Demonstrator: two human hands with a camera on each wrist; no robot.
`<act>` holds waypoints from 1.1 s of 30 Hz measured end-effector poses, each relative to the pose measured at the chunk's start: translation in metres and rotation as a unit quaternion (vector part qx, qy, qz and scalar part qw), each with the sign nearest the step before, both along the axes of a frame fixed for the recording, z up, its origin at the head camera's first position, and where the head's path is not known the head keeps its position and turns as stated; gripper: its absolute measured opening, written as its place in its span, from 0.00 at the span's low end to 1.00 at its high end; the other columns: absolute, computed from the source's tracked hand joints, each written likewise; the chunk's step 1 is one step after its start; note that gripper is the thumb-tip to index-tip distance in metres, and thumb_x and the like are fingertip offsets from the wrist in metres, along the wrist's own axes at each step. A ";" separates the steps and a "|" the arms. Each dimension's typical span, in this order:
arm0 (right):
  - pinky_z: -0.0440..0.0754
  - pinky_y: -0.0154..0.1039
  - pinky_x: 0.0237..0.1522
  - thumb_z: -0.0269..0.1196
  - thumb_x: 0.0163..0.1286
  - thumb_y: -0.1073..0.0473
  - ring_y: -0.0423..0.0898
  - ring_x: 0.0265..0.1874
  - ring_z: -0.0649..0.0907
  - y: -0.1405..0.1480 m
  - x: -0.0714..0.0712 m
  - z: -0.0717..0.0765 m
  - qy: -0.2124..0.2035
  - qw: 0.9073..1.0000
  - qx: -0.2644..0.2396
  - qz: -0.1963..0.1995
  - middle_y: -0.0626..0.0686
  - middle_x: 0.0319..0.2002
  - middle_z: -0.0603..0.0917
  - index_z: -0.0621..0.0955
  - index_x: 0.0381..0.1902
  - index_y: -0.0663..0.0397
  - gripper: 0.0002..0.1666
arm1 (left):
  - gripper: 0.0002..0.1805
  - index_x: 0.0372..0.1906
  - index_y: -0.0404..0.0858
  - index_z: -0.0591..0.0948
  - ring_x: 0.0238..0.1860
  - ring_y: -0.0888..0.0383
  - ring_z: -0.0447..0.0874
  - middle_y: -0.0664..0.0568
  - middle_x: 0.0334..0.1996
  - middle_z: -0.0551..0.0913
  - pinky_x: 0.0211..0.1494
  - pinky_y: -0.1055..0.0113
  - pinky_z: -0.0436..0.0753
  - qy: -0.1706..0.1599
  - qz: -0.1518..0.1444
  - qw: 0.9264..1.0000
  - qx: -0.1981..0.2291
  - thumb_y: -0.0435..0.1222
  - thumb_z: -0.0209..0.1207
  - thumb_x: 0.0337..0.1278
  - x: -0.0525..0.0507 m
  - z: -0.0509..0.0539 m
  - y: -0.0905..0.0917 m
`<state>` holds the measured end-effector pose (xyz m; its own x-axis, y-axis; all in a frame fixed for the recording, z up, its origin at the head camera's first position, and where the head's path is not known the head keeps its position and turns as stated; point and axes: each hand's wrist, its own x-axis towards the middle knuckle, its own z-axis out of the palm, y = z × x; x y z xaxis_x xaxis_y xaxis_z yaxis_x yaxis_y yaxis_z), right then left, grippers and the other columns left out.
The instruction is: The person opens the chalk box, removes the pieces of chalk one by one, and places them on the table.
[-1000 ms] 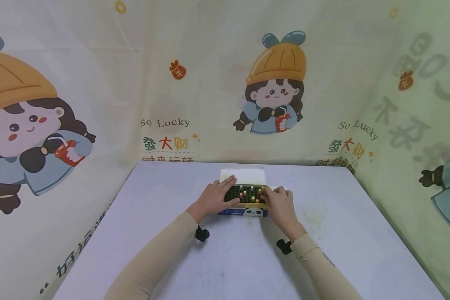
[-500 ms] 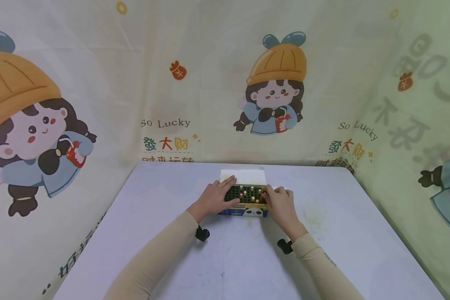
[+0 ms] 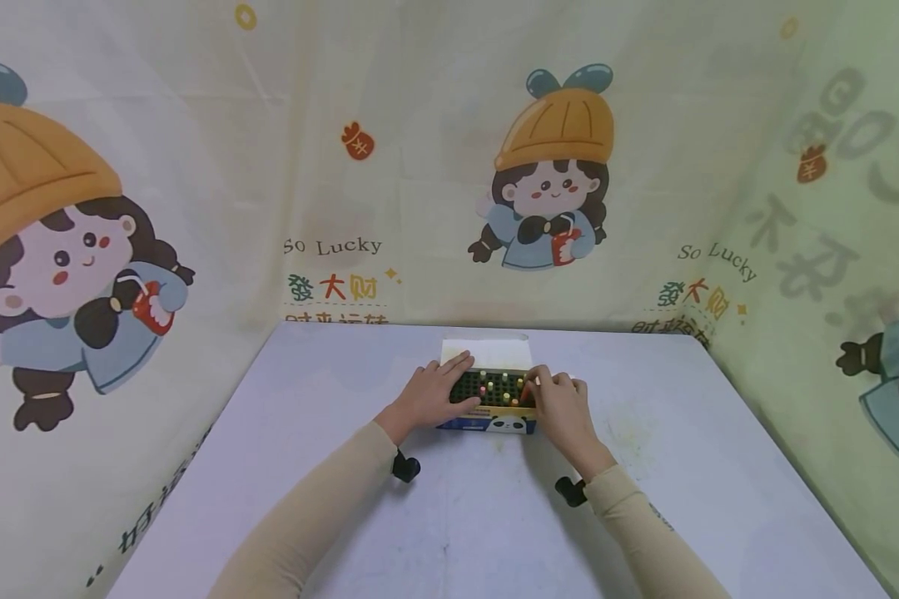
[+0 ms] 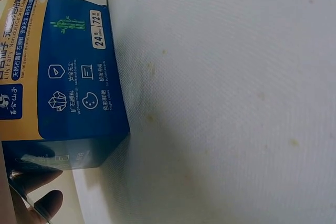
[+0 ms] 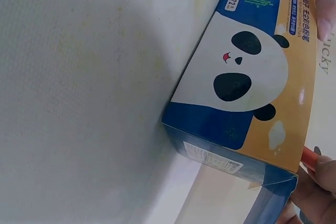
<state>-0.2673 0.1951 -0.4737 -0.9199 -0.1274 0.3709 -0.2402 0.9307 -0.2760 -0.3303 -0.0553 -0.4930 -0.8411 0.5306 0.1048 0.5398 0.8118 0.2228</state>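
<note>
A cartoon-printed backdrop (image 3: 427, 166) hangs behind a pale table (image 3: 479, 507)

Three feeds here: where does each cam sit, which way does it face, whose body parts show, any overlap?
Head: worn on the head, facing forward and down at the table, box and backdrop; left hand, right hand and sleeves show.
Left wrist: on that wrist, facing the box's front and left end; left fingers at bottom left.
Right wrist: on that wrist, facing the box's front and right end; right fingers with orange chalk at bottom right.
Shared: both wrist views catch the printed panda and bamboo.
</note>
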 end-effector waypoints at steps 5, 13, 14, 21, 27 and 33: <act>0.70 0.65 0.59 0.54 0.83 0.56 0.59 0.43 0.81 0.002 0.000 0.000 -0.008 1.000 -0.021 0.000 0.49 0.21 0.80 0.77 0.51 0.52 0.08 | 0.47 0.85 0.54 0.52 0.72 0.37 0.69 0.62 0.84 0.51 0.67 0.38 0.71 0.000 0.005 1.000 0.002 0.71 0.46 0.68 0.000 0.000 0.001; 0.68 0.66 0.60 0.50 0.85 0.54 0.63 0.51 0.80 -0.002 0.000 0.001 -0.045 0.997 -0.062 -0.019 0.55 0.29 0.85 0.76 0.54 0.53 0.12 | 0.47 0.85 0.54 0.54 0.72 0.37 0.69 0.61 0.84 0.52 0.66 0.38 0.71 -0.003 0.002 1.000 0.010 0.70 0.46 0.68 0.001 0.001 0.000; 0.68 0.65 0.60 0.49 0.86 0.53 0.63 0.51 0.80 -0.002 0.000 0.001 -0.049 0.996 -0.066 -0.021 0.55 0.30 0.86 0.75 0.55 0.53 0.12 | 0.47 0.85 0.53 0.54 0.72 0.37 0.69 0.61 0.84 0.52 0.66 0.38 0.71 -0.003 0.002 1.000 0.012 0.70 0.47 0.68 0.001 0.001 0.000; 0.69 0.65 0.58 0.50 0.85 0.55 0.63 0.50 0.80 -0.003 0.000 -0.004 -0.037 0.995 -0.083 -0.028 0.59 0.32 0.86 0.75 0.57 0.55 0.13 | 0.46 0.84 0.53 0.54 0.71 0.37 0.70 0.60 0.84 0.52 0.65 0.38 0.72 -0.003 -0.002 1.000 0.013 0.69 0.47 0.69 0.002 0.001 -0.001; 0.69 0.67 0.58 0.48 0.86 0.55 0.65 0.50 0.81 -0.003 0.000 -0.003 -0.020 0.994 -0.103 -0.026 0.59 0.36 0.88 0.74 0.58 0.56 0.14 | 0.46 0.84 0.53 0.54 0.72 0.36 0.69 0.60 0.84 0.52 0.66 0.38 0.71 -0.004 -0.001 1.000 0.006 0.70 0.46 0.69 0.003 0.001 -0.001; 0.73 0.65 0.52 0.44 0.87 0.54 0.60 0.36 0.83 -0.002 0.000 0.002 -0.011 0.990 -0.141 -0.023 0.60 0.36 0.86 0.72 0.59 0.60 0.16 | 0.46 0.85 0.54 0.54 0.73 0.37 0.68 0.60 0.84 0.52 0.67 0.37 0.71 -0.005 0.000 1.000 0.002 0.69 0.46 0.69 0.004 0.004 0.000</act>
